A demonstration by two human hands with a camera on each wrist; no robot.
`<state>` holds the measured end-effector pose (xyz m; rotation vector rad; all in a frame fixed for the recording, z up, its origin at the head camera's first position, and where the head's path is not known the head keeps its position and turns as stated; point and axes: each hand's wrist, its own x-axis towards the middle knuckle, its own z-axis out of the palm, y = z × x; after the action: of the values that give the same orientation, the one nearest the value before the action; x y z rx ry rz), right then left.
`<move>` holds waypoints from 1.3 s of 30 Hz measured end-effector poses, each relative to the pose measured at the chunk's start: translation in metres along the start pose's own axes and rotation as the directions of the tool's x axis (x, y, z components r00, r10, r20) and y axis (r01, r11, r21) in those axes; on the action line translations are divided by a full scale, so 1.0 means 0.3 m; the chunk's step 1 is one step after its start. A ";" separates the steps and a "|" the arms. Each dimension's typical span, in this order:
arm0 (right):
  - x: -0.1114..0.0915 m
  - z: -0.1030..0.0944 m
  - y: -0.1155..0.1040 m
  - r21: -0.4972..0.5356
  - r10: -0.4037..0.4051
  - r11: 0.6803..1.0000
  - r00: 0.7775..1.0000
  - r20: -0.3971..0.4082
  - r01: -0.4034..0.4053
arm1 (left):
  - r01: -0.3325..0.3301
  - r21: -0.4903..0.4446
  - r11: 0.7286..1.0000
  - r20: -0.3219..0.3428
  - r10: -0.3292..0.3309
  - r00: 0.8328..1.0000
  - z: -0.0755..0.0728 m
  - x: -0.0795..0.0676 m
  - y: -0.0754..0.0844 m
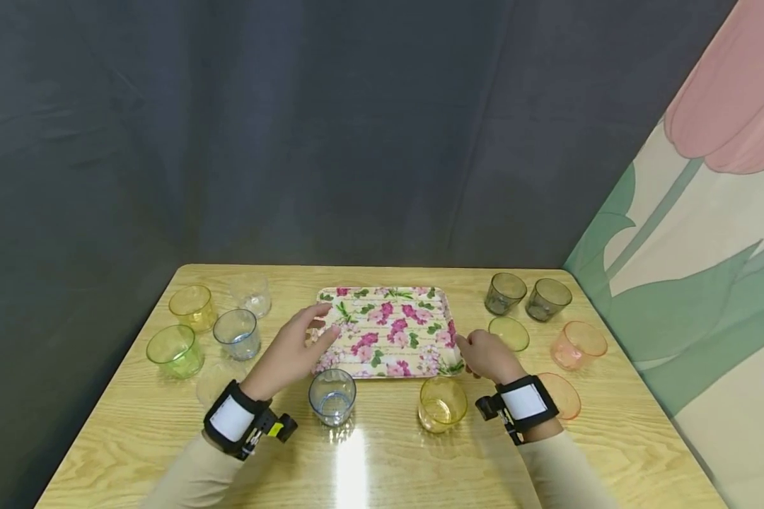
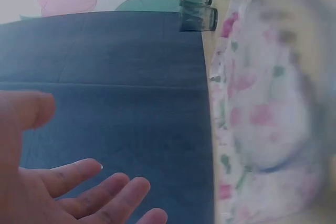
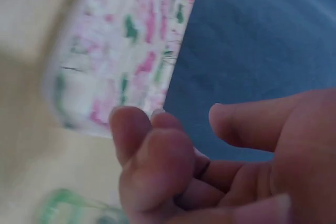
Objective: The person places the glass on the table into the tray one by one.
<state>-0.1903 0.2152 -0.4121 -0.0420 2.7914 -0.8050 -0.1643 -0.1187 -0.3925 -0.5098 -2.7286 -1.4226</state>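
Observation:
A floral rectangular tray (image 1: 391, 332) lies flat at the middle of the table. My left hand (image 1: 296, 350) hovers at its left edge, thumb and fingers spread apart with nothing between them. At the opposite edge is my right hand (image 1: 489, 353), its fingers loosely bent and its thumb apart in the right wrist view (image 3: 210, 166). I cannot tell whether its fingertips touch the tray rim. Closer to me stand a bluish glass (image 1: 332, 399) near the left wrist and a yellow glass (image 1: 441, 406) near the right one, both upright.
On the left stand a yellow glass (image 1: 193, 309), a green one (image 1: 175, 353), a blue one (image 1: 237, 336) and clear ones. To the right are two grey glasses (image 1: 506, 294), a yellow-green glass (image 1: 509, 334) and orange glasses (image 1: 577, 346). A dark curtain (image 1: 382, 141) hangs behind the table.

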 end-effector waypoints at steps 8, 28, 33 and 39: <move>-0.013 0.078 0.070 0.034 0.054 0.998 0.999 0.001 -0.054 | 0.086 -0.129 0.988 -0.013 -0.088 0.996 0.110 -0.110 -0.075; 0.026 0.186 0.197 0.037 0.080 0.996 0.989 -0.125 -0.076 | 0.163 -0.271 0.949 0.013 -0.165 0.986 0.235 -0.193 -0.183; 0.033 0.199 0.198 0.012 0.041 0.999 0.990 -0.138 -0.040 | 0.170 -0.249 0.953 0.023 -0.170 0.985 0.241 -0.196 -0.186; 0.034 0.202 0.198 0.000 0.014 1.000 0.987 -0.157 -0.014 | 0.164 -0.250 0.954 0.027 -0.162 0.986 0.250 -0.204 -0.187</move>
<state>-0.1839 0.2329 -0.4955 0.0425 2.9361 -0.8374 -0.1134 -0.1052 -0.4910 -0.2991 -2.6625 -1.8239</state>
